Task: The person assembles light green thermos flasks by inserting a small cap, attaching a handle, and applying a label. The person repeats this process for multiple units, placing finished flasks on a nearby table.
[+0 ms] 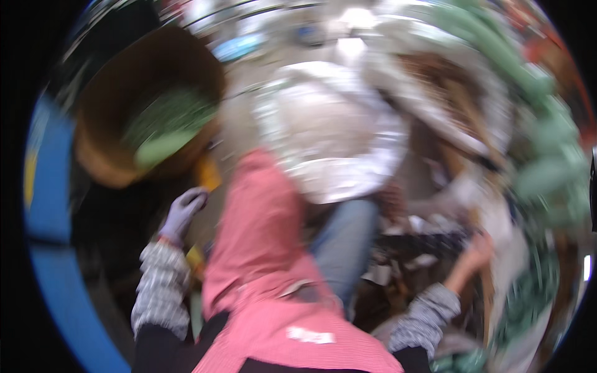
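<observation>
My left hand (183, 215), in a pale purple glove, is at the left beside my knee, its fingers curled; blur hides whether it holds anything. At the lower right my bare right hand (478, 252) is near a dark edge with pale scraps, also too blurred to show a grip. A pink apron (266, 210) covers my lap and one leg. In front of my knees stands a white sack (352, 179), its rim rolled open, with pale contents. Up to the left, a large brown tub (100, 158) contains green material (172, 121).
Another white sack (410, 93) with brownish contents stands at the upper right. Green bags or wrapping (545, 177) line the right side. A blue beam or panel (51, 177) runs along the left edge. A light blue object (239, 46) lies on the floor farther ahead.
</observation>
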